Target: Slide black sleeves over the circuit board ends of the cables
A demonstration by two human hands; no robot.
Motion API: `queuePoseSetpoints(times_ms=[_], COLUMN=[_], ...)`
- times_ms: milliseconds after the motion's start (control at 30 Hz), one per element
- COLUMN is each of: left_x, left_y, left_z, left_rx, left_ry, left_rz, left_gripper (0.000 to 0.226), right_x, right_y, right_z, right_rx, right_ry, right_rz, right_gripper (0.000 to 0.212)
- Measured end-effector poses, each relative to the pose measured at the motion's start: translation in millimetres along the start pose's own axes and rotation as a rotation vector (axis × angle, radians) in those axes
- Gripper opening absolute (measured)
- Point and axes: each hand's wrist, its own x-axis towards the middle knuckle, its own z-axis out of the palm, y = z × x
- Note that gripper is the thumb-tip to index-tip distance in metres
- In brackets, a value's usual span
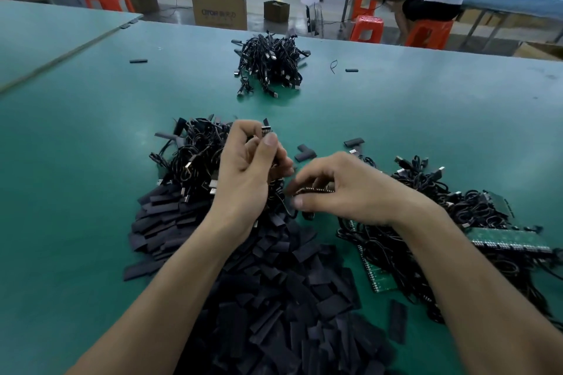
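Both hands pinch tight: left hand (253, 167) holds a board end (266, 130) upright over the left cables (189, 158); right hand (344, 189) grips a thin studded strip (316, 190), probably another board, above the sleeves (289, 298). Risk, I judge: flat, limp, matte sleeves may stay collapsed and snag on rigid board corners, while thin tangled cables drag neighbours off the smooth green table (91, 161).

Green table (91, 146) bears sleeves (289, 298); cables (269, 65); perhaps boards (511, 239).
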Motion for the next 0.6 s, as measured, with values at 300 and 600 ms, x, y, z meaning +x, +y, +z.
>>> queuePoseSetpoints(times_ms=[300, 600], left_x=[13, 8], left_y=[13, 17], left_z=[-19, -8], left_rx=[-0.26, -0.317], left_ry=[0.327, 0.319], left_rz=[0.112, 0.056], left_gripper=[0.015, 0.024], right_x=[-9, -10], right_y=[-9, -13], right_z=[-2, -21], right_rx=[-0.324, -0.404], right_ry=[-0.038, 0.155], right_rz=[0.215, 0.307], right_gripper=[0.019, 0.013])
